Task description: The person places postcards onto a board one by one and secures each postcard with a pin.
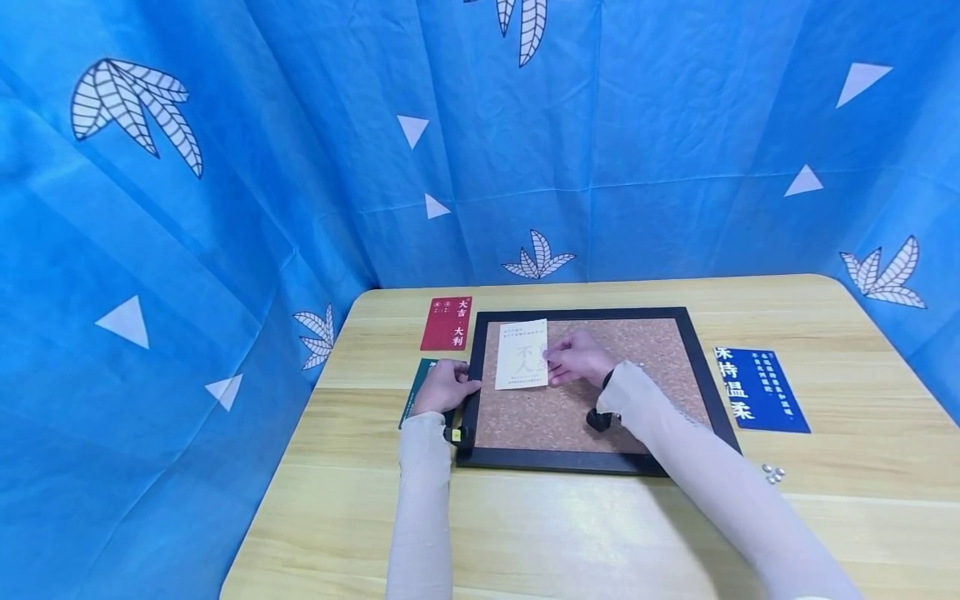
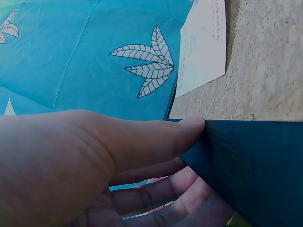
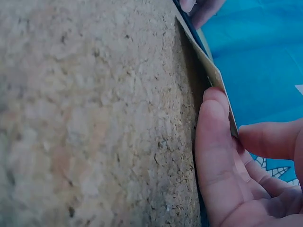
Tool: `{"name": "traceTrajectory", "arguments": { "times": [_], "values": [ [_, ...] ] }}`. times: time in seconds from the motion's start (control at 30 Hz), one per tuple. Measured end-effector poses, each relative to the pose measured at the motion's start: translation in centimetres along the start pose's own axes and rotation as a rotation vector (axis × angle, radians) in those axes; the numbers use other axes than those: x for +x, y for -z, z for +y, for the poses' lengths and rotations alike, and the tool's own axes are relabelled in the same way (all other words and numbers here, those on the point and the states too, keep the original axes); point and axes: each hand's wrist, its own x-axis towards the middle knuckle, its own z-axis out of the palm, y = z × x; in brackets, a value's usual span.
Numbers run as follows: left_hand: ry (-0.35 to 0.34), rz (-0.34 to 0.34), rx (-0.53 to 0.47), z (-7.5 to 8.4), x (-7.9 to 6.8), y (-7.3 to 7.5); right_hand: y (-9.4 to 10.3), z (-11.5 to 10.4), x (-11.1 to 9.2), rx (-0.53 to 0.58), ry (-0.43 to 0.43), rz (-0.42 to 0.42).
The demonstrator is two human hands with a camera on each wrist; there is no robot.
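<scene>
Cream card [image 1: 522, 356] sits over the left part of the cork board [image 1: 525, 421], long axis near-to-far, right edge lifted; can't tell if its left edge touches cork. Right hand [image 1: 579, 358], nearer, pinches that right edge. Left hand [image 1: 442, 387], left of card, grips black frame [image 1: 555, 459], thumb on top. Wooden table [image 1: 315, 500] underneath; red card [image 1: 447, 323], green card [image 1: 422, 377] left, blue card [image 1: 767, 390], silver studs [image 1: 773, 474] right; blue curtain [image 1: 510, 150] behind.

the red card [image 1: 446, 323] reads 大吉·大利, the blue card [image 1: 765, 392] 持温柔, the white card [image 1: 522, 354] 不.
</scene>
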Motion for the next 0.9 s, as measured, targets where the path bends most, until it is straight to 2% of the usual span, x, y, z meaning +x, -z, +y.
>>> {"name": "traceTrajectory", "arguments": {
  "times": [0.27, 0.57, 0.9],
  "values": [
    [0.002, 0.002, 0.003, 0.01, 0.03, -0.02, -0.23, -0.25, 0.53, -0.113, -0.02, 0.054],
    [-0.014, 0.001, 0.014, 0.21, -0.11, 0.1, -0.68, -0.36, 0.93, -0.124, -0.029, 0.079],
    [-0.01, -0.004, 0.002, 0.17, -0.11, 0.08, -0.93, -0.6, 0.73, -0.199, -0.029, 0.088]
  ]
}}
